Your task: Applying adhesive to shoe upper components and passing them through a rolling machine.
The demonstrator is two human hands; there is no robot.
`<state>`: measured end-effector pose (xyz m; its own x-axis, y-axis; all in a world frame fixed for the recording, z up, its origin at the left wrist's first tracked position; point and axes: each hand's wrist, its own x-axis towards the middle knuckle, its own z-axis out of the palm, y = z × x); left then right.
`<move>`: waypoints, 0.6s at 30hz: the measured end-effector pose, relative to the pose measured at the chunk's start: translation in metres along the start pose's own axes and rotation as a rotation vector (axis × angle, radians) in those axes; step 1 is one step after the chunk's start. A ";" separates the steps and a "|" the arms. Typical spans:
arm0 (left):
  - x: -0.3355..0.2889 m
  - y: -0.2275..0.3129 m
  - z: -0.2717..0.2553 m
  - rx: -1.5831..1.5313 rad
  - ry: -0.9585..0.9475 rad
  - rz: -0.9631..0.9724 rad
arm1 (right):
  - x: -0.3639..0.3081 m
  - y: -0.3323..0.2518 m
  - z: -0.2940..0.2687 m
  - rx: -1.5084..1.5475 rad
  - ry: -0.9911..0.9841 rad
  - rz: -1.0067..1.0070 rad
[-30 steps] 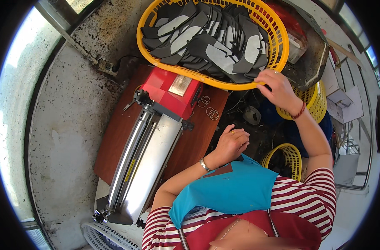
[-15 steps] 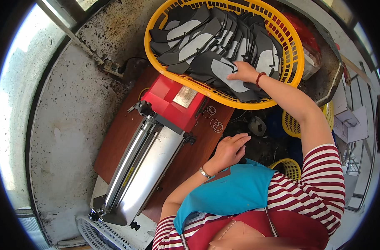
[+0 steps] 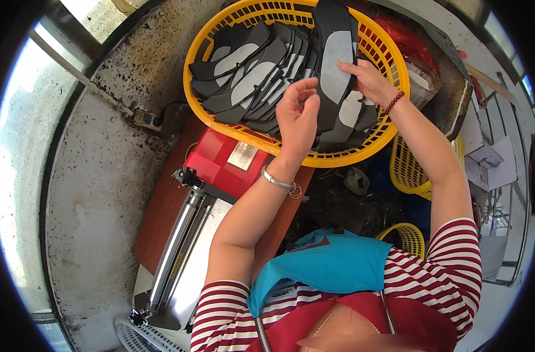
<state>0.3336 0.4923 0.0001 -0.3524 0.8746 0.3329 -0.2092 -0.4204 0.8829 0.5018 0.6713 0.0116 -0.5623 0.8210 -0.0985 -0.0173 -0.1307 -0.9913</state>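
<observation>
Starting at the far left, a bright window (image 3: 12,176) is seen, bordered by a stained pale wall (image 3: 91,217) on which a small socket box (image 3: 145,119) is mounted. Low down, a grey slatted basket (image 3: 139,335) is partly hidden under a roller machine (image 3: 182,240), by which a brown worktop (image 3: 156,220) is largely covered; its red housing (image 3: 217,167) is set at the upper end. Beyond that housing, a large yellow basket (image 3: 189,94) is filled with curved dark grey pieces (image 3: 244,88), overlapped and marked with paler patches. Over the middle of this basket the left hand (image 3: 298,117) is raised, its wrist ringed by a silver bracelet (image 3: 276,180); its fingers are loosely curled, and nothing is seen to be gripped. Just to its right, a long dark piece (image 3: 336,56) is held up over the basket's right half, pinched at its right edge by the right hand (image 3: 370,82), whose thumb is laid on the pale face. Whether a second piece is held beneath cannot be told. Below, a blue apron (image 3: 326,264) is worn over a striped top (image 3: 449,252). Further right, two smaller yellow baskets (image 3: 411,170) are partly covered from view, and pale cartons (image 3: 484,152) are seen near the edge.
</observation>
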 end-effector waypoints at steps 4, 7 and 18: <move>0.049 -0.008 0.021 0.048 0.017 -0.264 | -0.008 -0.014 -0.047 -0.124 0.030 0.211; 0.067 -0.059 0.023 0.129 -0.137 -0.477 | -0.022 -0.013 -0.041 -0.704 0.284 0.288; 0.071 -0.154 0.039 0.867 -0.347 -0.487 | -0.125 0.008 -0.044 -1.485 0.427 -0.761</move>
<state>0.3767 0.6282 -0.0988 -0.0966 0.9814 -0.1660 0.5142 0.1920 0.8359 0.6083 0.5926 0.0118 -0.5440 0.5605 0.6244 0.7033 0.7105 -0.0250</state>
